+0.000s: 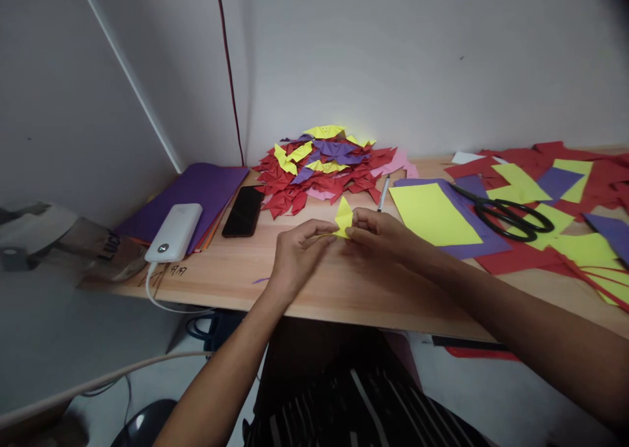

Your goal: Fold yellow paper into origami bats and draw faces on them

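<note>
A small folded piece of yellow paper (344, 219) is held up between both hands, just above the table's front part. My left hand (303, 244) pinches its lower left side between thumb and fingers. On its right side, my right hand (374, 229) grips it with thumb and curled fingers. Behind the hands lies a pile of folded paper shapes (334, 186) in red, yellow, purple and pink, some yellow ones with drawn faces. A pen (384, 193) lies to the right of the pile, close to yellow sheets (435, 214) stacked on purple paper.
Black-handled scissors (511, 219) rest among red, yellow and purple paper scraps (597, 185) at the right. A black phone (243, 212) lies left of the pile. Farther left, a white power bank (175, 232) with a cable sits on purple sheets (209, 179). The wooden table (221, 280) meets the wall behind.
</note>
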`<state>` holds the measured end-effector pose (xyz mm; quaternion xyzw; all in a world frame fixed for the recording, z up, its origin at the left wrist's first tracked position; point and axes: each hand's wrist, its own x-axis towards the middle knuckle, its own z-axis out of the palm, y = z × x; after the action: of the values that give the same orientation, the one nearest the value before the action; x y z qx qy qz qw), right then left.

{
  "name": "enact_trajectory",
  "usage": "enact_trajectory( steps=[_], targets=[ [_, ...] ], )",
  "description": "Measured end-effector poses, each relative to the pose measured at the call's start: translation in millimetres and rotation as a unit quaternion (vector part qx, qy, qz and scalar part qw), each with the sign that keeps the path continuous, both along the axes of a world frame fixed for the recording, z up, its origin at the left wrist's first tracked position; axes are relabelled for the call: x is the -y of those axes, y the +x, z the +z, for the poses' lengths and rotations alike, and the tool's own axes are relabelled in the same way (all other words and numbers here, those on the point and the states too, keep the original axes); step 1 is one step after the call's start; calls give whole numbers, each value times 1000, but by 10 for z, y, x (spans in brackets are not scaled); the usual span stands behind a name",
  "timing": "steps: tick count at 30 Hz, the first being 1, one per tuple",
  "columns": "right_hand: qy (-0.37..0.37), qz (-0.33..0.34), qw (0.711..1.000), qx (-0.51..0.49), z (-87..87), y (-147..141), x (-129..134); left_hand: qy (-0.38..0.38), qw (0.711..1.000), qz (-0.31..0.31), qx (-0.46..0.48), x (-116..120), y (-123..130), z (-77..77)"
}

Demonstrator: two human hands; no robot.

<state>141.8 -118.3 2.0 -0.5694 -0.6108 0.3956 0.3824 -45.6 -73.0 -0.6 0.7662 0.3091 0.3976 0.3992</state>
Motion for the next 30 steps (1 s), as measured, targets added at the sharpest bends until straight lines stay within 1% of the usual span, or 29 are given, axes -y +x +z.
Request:
enact_trajectory(
  steps=[4,7,11,15,19,22,24,28,30],
  targets=[
    [14,15,1000,21,5,12,-11,-72,996,-27,39,-17,14,-33],
    [8,22,999,24,2,11,-17,-97,993,-33,57,-29,22,-47],
    [26,11,999,33,-59,9,-26,-102,993,-39,48,-44,25,-50],
    [36,14,998,40,-134,0,-37,-97,994,-39,20,-48,28,-38],
    [45,8,998,51,-128,-37,-22,-90,996,-12,-4,-44,34,-18],
    [55,1,997,58,-103,-66,-4,-101,995,0,-1,-48,40,-20],
    [43,11,998,40,-96,-75,1,-114,993,7,5,-54,44,-28],
    [-17,40,998,-37,-99,-58,-4,-127,992,11,11,-62,48,-37],
    [-39,47,996,-60,-107,-41,-8,-124,992,8,9,-61,48,-39]
  ],
)
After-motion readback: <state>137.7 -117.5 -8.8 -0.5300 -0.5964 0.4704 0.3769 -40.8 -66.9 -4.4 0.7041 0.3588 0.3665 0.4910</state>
